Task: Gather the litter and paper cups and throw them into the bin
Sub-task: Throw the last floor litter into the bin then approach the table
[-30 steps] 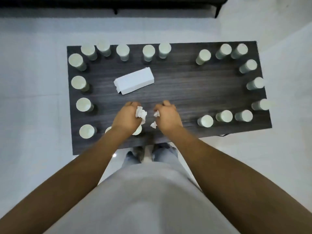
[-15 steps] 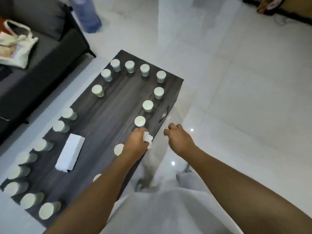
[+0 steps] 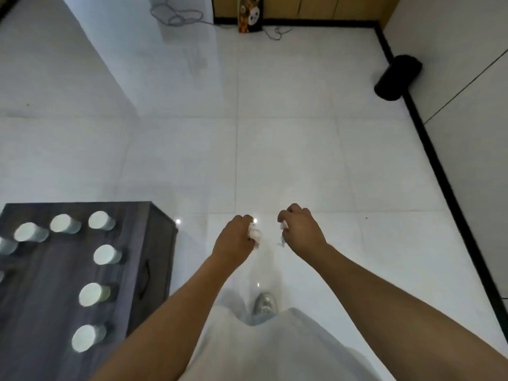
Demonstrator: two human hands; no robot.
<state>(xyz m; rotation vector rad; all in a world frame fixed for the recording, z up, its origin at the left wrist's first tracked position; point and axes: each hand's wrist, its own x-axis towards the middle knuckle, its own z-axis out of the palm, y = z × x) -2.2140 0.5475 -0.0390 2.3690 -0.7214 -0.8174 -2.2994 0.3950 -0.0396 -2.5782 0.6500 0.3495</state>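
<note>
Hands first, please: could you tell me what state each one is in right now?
Left hand: closed around crumpled paper.
Right hand: closed on small paper scraps.

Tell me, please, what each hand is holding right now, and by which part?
The left hand grips a crumpled paper scrap, balled inside its curled fingers. The right hand grips smaller paper bits the same way.
</note>
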